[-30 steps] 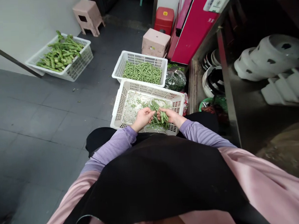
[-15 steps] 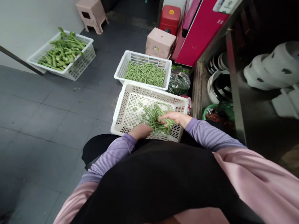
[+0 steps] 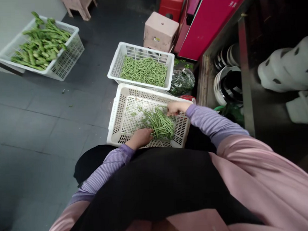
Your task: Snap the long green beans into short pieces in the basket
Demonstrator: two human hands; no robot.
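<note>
Just in front of my lap is a white slotted basket (image 3: 114, 113) holding a loose pile of long green beans (image 3: 161, 123) and small green scraps. My left hand (image 3: 142, 137) is closed at the pile's near left edge, touching the beans; what its fingers grip is too small to make out. Over the pile's far right side, my right hand (image 3: 174, 108) is closed with the fingers pointing down, and whatever is in them is hidden. A second white basket (image 3: 111, 68) stands directly beyond, with many short green bean pieces (image 3: 144, 71) in it.
At the upper left, a white basket (image 3: 76, 47) holds thick green stalks. Pink stools (image 3: 160, 28) stand at the back. A plastic bag of greens (image 3: 182, 81) lies beside the bean baskets. On the right are a metal shelf post (image 3: 246, 80) and stacked pale containers (image 3: 287, 68).
My right hand has let go of the bunch of beans, which now lies in the basket, and has moved up to the pile's far side. The view has shifted, moving the floor baskets left.
</note>
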